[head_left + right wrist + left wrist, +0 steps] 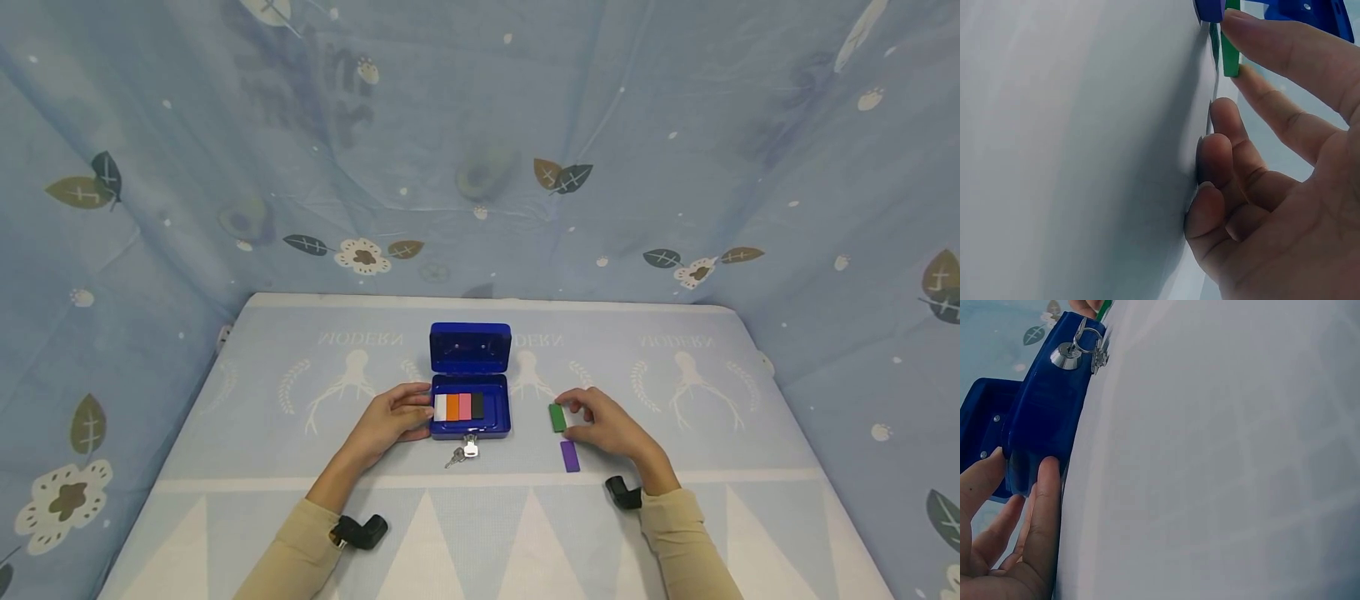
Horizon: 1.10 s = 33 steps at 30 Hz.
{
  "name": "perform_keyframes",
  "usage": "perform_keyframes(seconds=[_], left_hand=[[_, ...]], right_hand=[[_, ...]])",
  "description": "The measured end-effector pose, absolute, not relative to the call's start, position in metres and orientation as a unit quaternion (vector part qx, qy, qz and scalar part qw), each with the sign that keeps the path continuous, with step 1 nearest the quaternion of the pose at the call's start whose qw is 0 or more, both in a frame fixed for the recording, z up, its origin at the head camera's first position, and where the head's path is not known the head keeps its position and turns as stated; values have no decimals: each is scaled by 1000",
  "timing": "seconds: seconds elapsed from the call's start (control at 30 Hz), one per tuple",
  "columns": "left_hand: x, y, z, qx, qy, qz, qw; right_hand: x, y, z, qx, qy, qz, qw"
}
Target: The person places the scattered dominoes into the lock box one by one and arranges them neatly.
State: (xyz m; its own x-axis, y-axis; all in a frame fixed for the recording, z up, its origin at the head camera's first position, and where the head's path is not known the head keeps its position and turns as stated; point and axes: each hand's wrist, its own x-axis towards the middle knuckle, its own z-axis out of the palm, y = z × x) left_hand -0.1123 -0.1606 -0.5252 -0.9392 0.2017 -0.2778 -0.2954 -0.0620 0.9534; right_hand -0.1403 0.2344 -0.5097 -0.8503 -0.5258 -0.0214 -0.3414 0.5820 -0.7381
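A blue metal cash box [497, 408] stands with its lid [470, 348] raised. Inside, on the left, white [440, 407], orange [452, 407], pink [465, 407] and dark green [477, 406] rectangular blocks stand side by side. My left hand [386, 427] rests against the box's left side, fingers mostly straight, thumb at the rim. Between thumb and index fingertip, my right hand [607, 423] pinches a green block [557, 418] by its ends, seemingly just off the table in the right wrist view. A purple block [570, 457] lies nearby.
Keys [456, 456] hang from the lock [470, 447] on the box's front. A patterned cloth covers the table [262, 467]. Blue printed curtains [480, 125] close in the back and both sides.
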Motion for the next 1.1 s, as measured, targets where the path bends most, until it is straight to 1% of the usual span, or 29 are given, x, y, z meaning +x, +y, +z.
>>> perform_keyframes(seconds=[0.37,0.77,1.1], left_hand=[[-112,-161,-526,-37,664,727,172],[-113,-161,-527,-26,668,723,174],[-112,-161,-526,-33,664,726,172]], right_hand=[[-142,222,-510,-236,872,-411,125],[-144,206,-502,-226,870,-420,129],[-145,193,-496,-239,868,-419,117]])
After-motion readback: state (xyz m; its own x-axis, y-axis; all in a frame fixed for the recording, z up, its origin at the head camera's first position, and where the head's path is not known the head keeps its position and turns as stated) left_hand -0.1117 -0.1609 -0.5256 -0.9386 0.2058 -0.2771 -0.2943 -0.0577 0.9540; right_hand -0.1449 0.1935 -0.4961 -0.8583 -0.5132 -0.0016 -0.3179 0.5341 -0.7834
